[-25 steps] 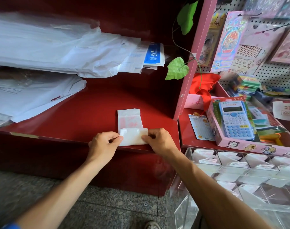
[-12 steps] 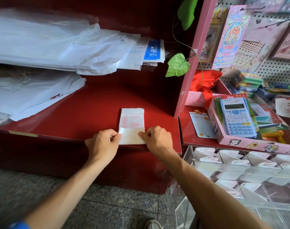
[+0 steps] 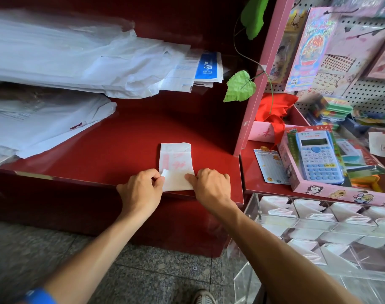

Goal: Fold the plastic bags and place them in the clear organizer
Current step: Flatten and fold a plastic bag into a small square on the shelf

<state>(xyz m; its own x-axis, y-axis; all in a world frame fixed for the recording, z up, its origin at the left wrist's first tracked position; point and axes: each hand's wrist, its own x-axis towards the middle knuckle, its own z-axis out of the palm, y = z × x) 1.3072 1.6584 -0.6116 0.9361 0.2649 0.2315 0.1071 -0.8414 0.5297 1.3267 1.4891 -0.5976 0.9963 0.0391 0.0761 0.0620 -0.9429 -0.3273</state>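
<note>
A white plastic bag [image 3: 175,165] with faint red print lay folded into a narrow strip on the red shelf [image 3: 112,154], its near end at the shelf's front edge and its far end pointing toward the back. Both hands worked at that near end. The left hand [image 3: 141,189] sat just to the left of the strip, thumb and forefinger pinched on a small lifted corner of the folded-over flap. The right hand [image 3: 211,187] sat on the opposite side, fingers curled, the forefinger tip pressed flat on the flap's right edge — holding it down against the shelf rather than gripping it. The two hands were close together but apart, with the width of the flap between them; the rest of the strip stretched away beyond the fingers, untouched.

To the right and lower down stood the clear organizer [image 3: 319,224], its compartments already holding small folded white bags — well apart from the strip on the shelf. Behind the organizer, a pink tray held a blue calculator [image 3: 317,156]. Stacks of unfolded white bags [image 3: 62,60] lay at the shelf's left side, far from both hands
</note>
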